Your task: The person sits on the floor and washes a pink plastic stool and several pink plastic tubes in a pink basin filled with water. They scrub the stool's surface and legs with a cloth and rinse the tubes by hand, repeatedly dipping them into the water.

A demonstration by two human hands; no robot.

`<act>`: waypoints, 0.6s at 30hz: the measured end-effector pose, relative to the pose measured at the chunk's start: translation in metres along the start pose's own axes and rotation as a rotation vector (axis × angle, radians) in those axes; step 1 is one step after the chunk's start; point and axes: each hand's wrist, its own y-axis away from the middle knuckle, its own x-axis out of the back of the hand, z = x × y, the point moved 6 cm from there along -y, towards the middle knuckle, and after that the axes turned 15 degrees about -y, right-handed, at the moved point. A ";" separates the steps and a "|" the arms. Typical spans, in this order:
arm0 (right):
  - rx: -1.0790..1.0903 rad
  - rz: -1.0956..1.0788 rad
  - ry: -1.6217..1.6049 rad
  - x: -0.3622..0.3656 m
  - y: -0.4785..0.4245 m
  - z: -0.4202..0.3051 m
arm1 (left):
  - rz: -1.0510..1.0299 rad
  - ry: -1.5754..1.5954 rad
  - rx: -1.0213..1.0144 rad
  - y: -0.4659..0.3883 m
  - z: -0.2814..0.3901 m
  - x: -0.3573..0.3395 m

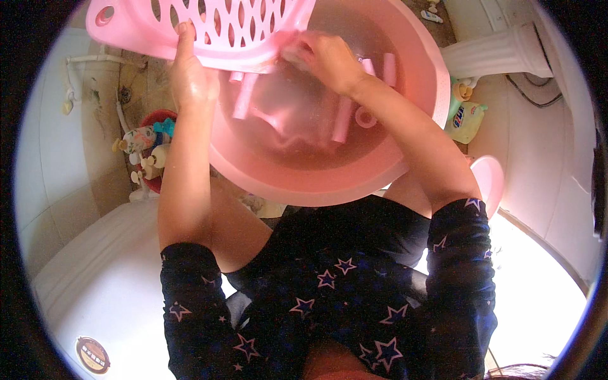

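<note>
My left hand (194, 71) grips the rim of a pink perforated plastic panel (228, 42), thumb on its face. The panel has elongated oval holes and a round hole in one corner, and its upper part runs out of the picture. At its right edge is my right hand (327, 59), fingers bent and blurred; whether it holds something small there I cannot tell. Below both hands, a large pink plastic basin (304, 185) contains murky water (294, 109). Several pink tubes lie in it, among them a slanted tube (244, 97) and a tube seen end-on (365, 116).
Pump bottles (154, 156) stand in a red basin (159, 116) on the left. To the right are a white pedestal (494, 50), a yellowish detergent jug (468, 122) and another pink basin (489, 183). A pipe (97, 59) runs along the left wall.
</note>
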 end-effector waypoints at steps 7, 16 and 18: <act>0.285 -0.061 -0.118 -0.029 0.011 -0.050 | -0.045 0.000 0.107 0.008 -0.014 -0.013; -0.070 -0.078 0.039 0.007 0.013 0.028 | 0.027 0.009 0.092 0.001 0.006 -0.003; -0.104 -0.011 0.016 0.005 0.010 0.019 | 0.059 -0.018 0.101 -0.001 0.006 0.001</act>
